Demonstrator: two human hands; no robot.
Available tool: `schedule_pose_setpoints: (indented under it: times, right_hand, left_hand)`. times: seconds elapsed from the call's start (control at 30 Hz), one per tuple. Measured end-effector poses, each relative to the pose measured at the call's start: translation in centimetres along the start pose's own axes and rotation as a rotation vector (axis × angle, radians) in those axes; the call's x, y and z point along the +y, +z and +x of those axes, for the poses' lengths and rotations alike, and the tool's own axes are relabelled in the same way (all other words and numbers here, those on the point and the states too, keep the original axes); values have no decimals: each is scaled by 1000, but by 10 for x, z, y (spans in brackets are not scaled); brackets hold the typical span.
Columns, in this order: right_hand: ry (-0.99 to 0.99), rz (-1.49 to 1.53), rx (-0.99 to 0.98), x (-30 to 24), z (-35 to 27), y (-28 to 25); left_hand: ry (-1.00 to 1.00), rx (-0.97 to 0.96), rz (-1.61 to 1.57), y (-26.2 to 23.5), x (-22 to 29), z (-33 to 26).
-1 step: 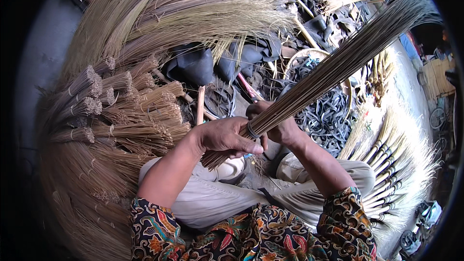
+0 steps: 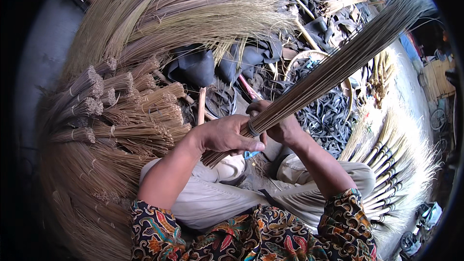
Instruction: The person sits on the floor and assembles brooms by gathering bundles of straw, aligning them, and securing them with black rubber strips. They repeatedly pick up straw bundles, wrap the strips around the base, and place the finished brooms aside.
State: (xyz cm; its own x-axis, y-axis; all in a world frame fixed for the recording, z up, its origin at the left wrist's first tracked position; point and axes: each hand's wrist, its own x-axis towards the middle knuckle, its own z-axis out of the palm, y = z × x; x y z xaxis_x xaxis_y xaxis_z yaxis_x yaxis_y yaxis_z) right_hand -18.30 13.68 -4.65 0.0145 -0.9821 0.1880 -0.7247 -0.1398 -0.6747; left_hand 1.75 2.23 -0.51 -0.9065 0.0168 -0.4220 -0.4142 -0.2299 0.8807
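Note:
A long bundle of thin brown stalks [image 2: 328,75] slants across my lap, its feathery pale tips fanning out at the upper right. A narrow dark band [image 2: 252,127] circles it near the cut end. My left hand [image 2: 226,134] is closed round the bundle at this band, with the thumb laid across the front and the cut ends showing below the palm. Just above it, my right hand [image 2: 282,124] is closed against the bundle from behind; the stalks hide part of its fingers. A small bit of blue [image 2: 251,154] shows beneath my left thumb.
Tied stalk bundles [image 2: 140,101] are heaped at the left, with longer straw bundles [image 2: 193,9] behind. Black rubber strips [image 2: 326,121] fill a round basket beyond my right hand. Finished-looking hand brooms [image 2: 386,169] lie fanned at the right. A wooden stick [image 2: 201,106] stands near my left hand.
The bundle's feathery end has shifted slightly up and to the left. Both hands keep their hold, and a little more of the blue bit shows under my left thumb.

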Motion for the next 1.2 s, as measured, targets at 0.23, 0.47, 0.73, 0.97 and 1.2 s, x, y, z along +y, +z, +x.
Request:
schedule_pose_setpoints:
  times: [0.23,0.47,0.73,0.97,1.2]
  right_hand:
    - [314,53,-68,-56,16,-32]
    - [469,678,-13,-51,54,15]
    - [583,731,-136,-53,-2,12]
    - [550,891,-14,-62,1,-3]
    - [339,543,-74,-65,-31,-14]
  left_hand:
    - [-25,790,831,-2,-15,18]
    - [193,839,1051,-7,-35,24]
    - [63,904,887,-17,-41,26]
    - [91,882,784,-19,-29,17]
    - [-10,922,769,-29,-15,6]
